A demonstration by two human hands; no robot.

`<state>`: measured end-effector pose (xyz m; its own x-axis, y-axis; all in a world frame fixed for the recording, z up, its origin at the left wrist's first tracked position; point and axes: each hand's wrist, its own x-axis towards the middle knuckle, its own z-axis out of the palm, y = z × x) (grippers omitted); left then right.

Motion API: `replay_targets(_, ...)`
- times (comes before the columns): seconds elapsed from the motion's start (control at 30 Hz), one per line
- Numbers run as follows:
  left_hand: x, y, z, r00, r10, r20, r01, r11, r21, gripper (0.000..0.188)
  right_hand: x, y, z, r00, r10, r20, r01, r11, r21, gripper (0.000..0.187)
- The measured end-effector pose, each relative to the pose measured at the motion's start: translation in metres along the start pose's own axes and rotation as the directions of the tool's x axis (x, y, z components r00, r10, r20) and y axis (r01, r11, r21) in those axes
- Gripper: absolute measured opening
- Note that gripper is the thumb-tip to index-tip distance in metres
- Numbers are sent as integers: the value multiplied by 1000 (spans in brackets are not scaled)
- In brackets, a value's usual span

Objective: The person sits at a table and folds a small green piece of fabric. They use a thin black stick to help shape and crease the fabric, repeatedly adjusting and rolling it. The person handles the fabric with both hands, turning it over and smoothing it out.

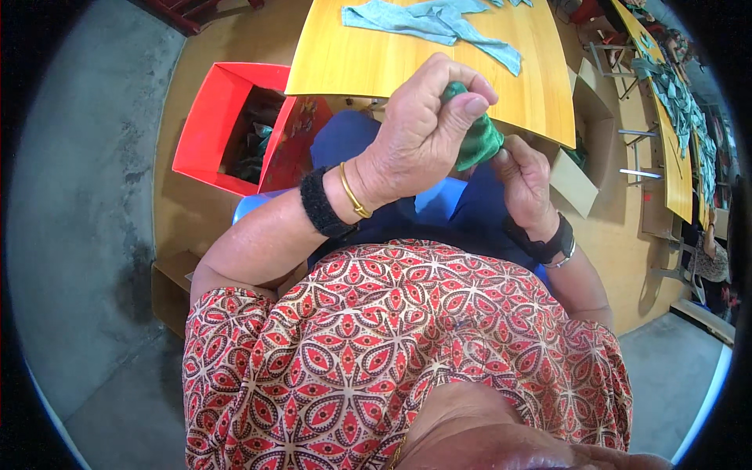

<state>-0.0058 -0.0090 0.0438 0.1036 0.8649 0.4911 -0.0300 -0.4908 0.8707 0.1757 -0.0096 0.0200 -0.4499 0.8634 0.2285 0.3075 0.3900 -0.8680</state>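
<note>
A small piece of shiny green cloth (481, 144) hangs between my two hands, above the near edge of the table. My left hand (427, 117) is closed around its upper part, thumb pressed toward the curled fingers. At the cloth's lower right edge, my right hand (526, 182) pinches it between thumb and finger. The cloth flares out below the left fist; its upper part is mostly hidden inside that hand. Whether it is a pouch or a flat piece, I cannot tell.
Pale blue-green cloth strips (423, 22) lie on the yellow wooden table (345, 59). A red box (205, 137) with dark contents stands at the left, a cardboard box (599, 129) at the right. Farther right, another long table (675, 168) bears more strips, with a person beside it.
</note>
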Motion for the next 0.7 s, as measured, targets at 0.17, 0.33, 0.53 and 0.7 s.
replay_targets(0.17, -9, -1, 6, 999, -41, 32, 44, 996, -81, 24, -6, 0, 3, 985, 93, 145, -133, 946, 297, 20)
replay_targets(0.33, -10, -6, 13, 993, 30, -112, -26, 999, 33, 15, -5, -4, 3, 922, 242, 302, -374, 760, 532, 27)
replay_targets(0.53, -15, 1, 16, 992, 100, -82, -102, 995, -22, 14, -7, -9, 3, 854, 208, 477, -493, 617, 614, 29)
replay_targets(0.7, -6, 6, 7, 991, -111, -81, 96, 981, -170, 19, -2, -8, -2, 937, 132, 324, -306, 756, 578, 17)
